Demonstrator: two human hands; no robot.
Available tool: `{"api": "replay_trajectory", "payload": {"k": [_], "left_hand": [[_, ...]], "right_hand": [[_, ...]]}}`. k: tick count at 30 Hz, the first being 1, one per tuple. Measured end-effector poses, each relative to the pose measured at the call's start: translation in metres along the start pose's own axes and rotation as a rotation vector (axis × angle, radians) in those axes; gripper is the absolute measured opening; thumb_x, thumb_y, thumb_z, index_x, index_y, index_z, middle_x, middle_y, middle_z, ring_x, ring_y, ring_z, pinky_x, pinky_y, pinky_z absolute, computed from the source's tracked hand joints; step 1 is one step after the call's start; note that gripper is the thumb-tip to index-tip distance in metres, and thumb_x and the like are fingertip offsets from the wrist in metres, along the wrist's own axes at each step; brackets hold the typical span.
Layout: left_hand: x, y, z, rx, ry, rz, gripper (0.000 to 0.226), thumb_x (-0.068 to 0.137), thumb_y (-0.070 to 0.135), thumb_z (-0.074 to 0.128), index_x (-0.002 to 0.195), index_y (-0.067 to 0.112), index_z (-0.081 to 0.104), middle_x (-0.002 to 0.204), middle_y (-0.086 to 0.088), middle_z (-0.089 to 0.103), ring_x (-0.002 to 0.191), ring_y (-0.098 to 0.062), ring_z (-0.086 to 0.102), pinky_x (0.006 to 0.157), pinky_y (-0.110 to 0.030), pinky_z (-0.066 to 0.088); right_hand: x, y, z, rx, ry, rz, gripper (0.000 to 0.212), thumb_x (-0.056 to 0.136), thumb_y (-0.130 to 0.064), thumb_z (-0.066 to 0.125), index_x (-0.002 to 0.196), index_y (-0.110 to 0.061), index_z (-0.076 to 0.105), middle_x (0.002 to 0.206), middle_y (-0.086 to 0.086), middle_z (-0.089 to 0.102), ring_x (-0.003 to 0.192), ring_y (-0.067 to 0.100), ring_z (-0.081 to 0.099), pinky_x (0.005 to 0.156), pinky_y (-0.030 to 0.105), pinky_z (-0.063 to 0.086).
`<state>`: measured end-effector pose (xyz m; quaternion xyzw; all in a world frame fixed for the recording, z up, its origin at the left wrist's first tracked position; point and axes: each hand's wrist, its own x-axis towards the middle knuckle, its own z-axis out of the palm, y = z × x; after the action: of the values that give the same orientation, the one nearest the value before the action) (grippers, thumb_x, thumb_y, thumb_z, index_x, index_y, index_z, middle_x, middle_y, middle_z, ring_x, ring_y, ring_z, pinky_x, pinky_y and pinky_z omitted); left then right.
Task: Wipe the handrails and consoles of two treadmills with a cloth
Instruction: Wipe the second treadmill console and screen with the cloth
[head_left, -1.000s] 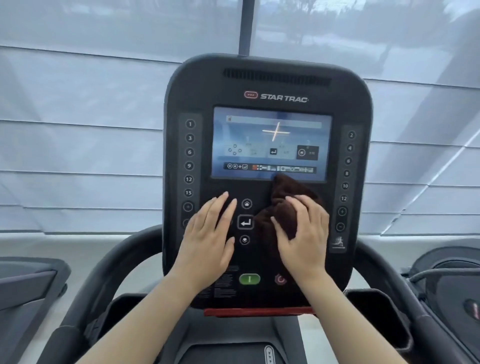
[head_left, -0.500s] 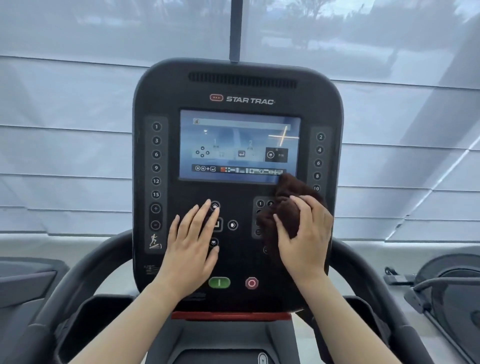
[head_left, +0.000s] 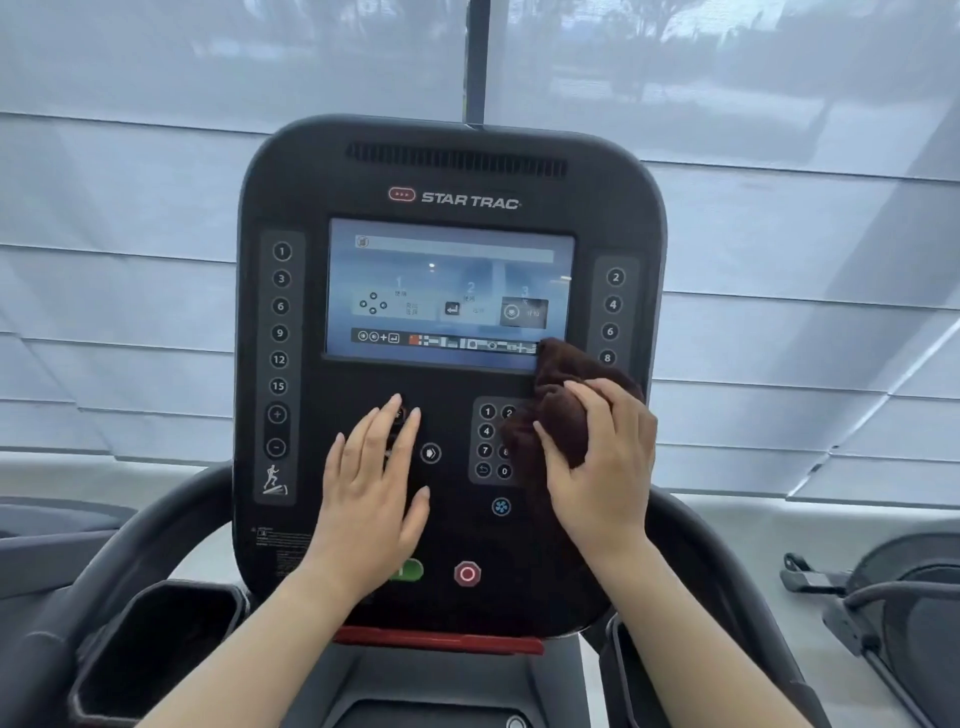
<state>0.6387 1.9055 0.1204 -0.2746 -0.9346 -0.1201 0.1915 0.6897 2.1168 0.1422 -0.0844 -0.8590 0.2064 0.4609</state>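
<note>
The cloth (head_left: 561, 410) lies bunched on the console (head_left: 291, 208), lower right, over the keypad (head_left: 487, 441), touching the screen (head_left: 447, 291) at its corner. The right grip (head_left: 602, 467) curls round it; the left grip (head_left: 374, 483) rests flat, fingers straight, holding nothing. Console wiping seems midway; the next move likely calls for pressing across the screen.

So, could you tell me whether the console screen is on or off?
On: the screen shows lit icons, numbers and a row of flags.

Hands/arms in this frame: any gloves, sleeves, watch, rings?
None visible. The left hand and right hand are bare, with no gloves or rings. The left forearm and right forearm are uncovered to the frame edge: no sleeve, watch or bracelet.
</note>
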Motion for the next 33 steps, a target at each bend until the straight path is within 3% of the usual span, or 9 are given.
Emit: {"api": "replay_trajectory", "payload": {"k": [8, 14, 22, 33], "left_hand": [[0.012, 0.044, 0.007, -0.059, 0.023, 0.104, 0.069, 0.084, 0.036, 0.041, 0.146, 0.013, 0.021, 0.152, -0.006, 0.018, 0.138, -0.024, 0.021, 0.111, -0.046, 0.020], [0.041, 0.059, -0.003, -0.026, 0.031, 0.163, 0.069, 0.083, 0.037, 0.041, 0.145, 0.012, 0.022, 0.151, -0.007, 0.019, 0.137, -0.024, 0.020, 0.109, -0.050, 0.025], [0.075, 0.066, -0.010, 0.006, 0.070, 0.149, 0.069, 0.084, 0.039, 0.037, 0.145, 0.011, 0.020, 0.152, -0.008, 0.019, 0.137, -0.027, 0.019, 0.110, -0.049, 0.021], [0.040, 0.059, -0.001, -0.018, 0.029, 0.141, 0.067, 0.084, 0.039, 0.035, 0.145, 0.012, 0.023, 0.152, -0.006, 0.020, 0.138, -0.023, 0.019, 0.112, -0.047, 0.017]], "right_hand": [[-0.052, 0.019, -0.004, 0.000, -0.066, -0.044, 0.037, 0.084, -0.031, 0.065, 0.118, -0.019, 0.059, 0.122, 0.000, 0.055, 0.110, 0.029, 0.052, 0.095, 0.041, 0.040], [0.022, 0.028, -0.014, 0.036, 0.043, -0.037, 0.037, 0.084, -0.031, 0.065, 0.115, -0.012, 0.061, 0.120, 0.006, 0.058, 0.112, 0.032, 0.052, 0.098, 0.037, 0.037], [0.114, 0.029, -0.020, 0.028, 0.030, -0.081, 0.041, 0.084, -0.038, 0.062, 0.119, -0.017, 0.059, 0.124, 0.002, 0.055, 0.116, 0.028, 0.048, 0.095, 0.035, 0.038], [0.019, 0.034, -0.023, 0.004, -0.075, -0.143, 0.039, 0.083, -0.030, 0.069, 0.119, -0.015, 0.060, 0.123, 0.003, 0.056, 0.110, 0.030, 0.051, 0.093, 0.040, 0.041]]}}
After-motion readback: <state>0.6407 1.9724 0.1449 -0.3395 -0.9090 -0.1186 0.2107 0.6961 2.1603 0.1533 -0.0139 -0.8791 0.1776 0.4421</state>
